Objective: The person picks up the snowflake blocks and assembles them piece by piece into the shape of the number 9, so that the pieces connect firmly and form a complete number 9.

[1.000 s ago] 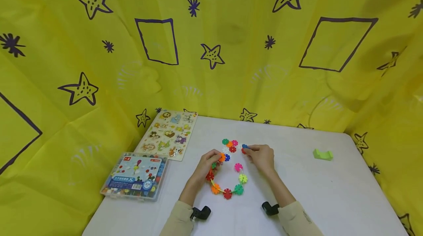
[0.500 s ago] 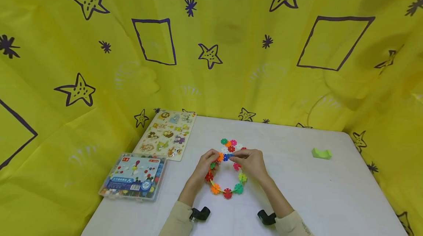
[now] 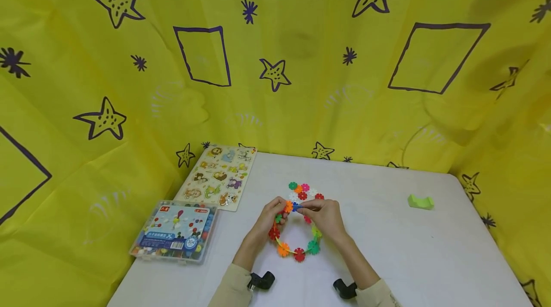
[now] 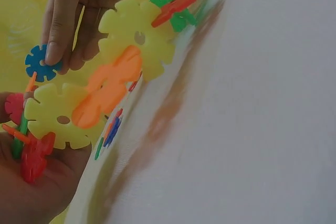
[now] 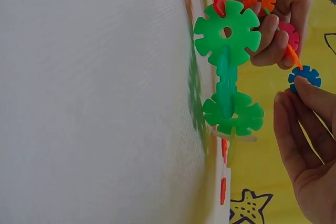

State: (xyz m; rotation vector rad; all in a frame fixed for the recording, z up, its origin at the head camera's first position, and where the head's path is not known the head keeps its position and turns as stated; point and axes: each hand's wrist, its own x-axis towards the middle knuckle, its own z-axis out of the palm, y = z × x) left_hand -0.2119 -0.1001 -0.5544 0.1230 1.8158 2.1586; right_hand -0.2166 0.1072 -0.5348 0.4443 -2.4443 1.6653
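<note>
At tabletop (image 3: 387, 249) centre, left hand (image 3: 269, 218) grips the snowflake-disc ring (image 3: 297, 235), approx. 3/4 linked; right hand (image 3: 325, 216) fingers pinch a blue disc (image 4: 42, 62) at the gap w/ loose discs (image 3: 303, 190) left.

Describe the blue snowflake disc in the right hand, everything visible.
The blue snowflake disc is a small, flat, round piece of glossy plastic with notched petals round its rim. The right hand pinches it at the fingertips, held off the table at the open top of the chain of coloured discs that the left hand grips. Whether it already touches the chain is unclear.
</note>
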